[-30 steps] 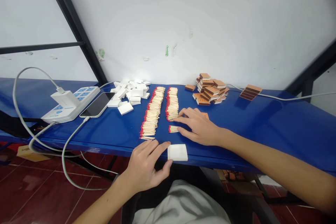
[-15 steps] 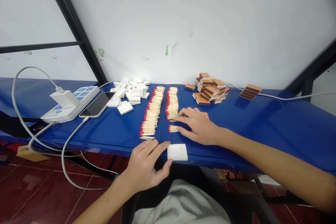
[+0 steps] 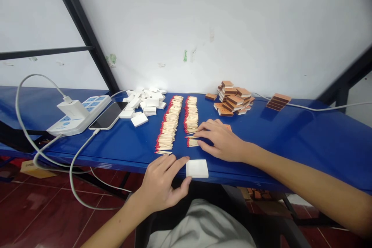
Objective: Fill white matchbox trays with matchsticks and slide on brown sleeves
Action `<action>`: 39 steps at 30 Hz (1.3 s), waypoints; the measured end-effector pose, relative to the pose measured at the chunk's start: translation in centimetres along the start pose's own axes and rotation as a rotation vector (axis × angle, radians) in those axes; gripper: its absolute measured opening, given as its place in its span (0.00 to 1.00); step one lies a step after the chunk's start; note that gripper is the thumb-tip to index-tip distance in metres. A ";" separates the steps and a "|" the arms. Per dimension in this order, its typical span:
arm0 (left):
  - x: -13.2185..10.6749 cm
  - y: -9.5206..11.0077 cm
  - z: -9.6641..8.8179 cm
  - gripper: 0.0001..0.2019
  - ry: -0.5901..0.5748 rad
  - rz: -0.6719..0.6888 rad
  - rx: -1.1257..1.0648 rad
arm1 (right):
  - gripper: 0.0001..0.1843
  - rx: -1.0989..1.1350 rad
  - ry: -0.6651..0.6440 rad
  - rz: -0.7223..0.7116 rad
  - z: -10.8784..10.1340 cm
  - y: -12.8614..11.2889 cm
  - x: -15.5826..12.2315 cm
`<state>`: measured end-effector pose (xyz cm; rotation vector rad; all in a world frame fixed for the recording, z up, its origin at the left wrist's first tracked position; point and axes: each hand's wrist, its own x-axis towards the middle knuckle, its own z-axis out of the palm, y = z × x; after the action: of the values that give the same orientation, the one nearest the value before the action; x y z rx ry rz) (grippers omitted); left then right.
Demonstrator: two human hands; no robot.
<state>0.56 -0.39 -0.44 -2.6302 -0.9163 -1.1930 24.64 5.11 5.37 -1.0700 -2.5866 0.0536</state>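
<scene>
My left hand (image 3: 164, 182) is closed on a white matchbox tray (image 3: 197, 168) at the table's front edge, thumb and index finger at its left corners. My right hand (image 3: 219, 139) curls over red-tipped matches, its index fingertip on a few of them (image 3: 189, 137) and its thumb at the right end of a small separate group (image 3: 192, 143). Just beyond lies the shorter row of matches (image 3: 191, 114). To its left runs a longer row of matches (image 3: 169, 124). Part of an orange matchbox sleeve (image 3: 228, 127) shows behind my right hand.
White trays (image 3: 145, 102) are heaped at the back left. Brown matchboxes (image 3: 234, 99) are piled at the back right, with a striped brown piece (image 3: 278, 102) farther right. A phone (image 3: 108, 116), a power strip (image 3: 78, 116) and looping white cables (image 3: 72, 162) occupy the left side.
My right index finger has drawn a few matches slightly toward me, from the near end of the shorter row toward the small group. My left hand and the tray have stayed put.
</scene>
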 end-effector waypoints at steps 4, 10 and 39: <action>0.0 -0.1 0.1 0.16 0.000 0.001 -0.007 | 0.13 0.009 0.003 -0.019 0.0 0.0 0.0; -0.1 0.1 0.0 0.16 0.002 -0.006 0.004 | 0.13 0.009 0.006 -0.034 0.0 0.0 0.0; -0.2 0.0 0.0 0.16 -0.010 -0.001 -0.010 | 0.13 0.056 -0.014 -0.007 0.0 0.2 0.0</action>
<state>0.48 -0.47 -0.61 -2.6466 -0.9156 -1.1889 24.80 5.27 5.32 -1.0449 -2.5848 0.1311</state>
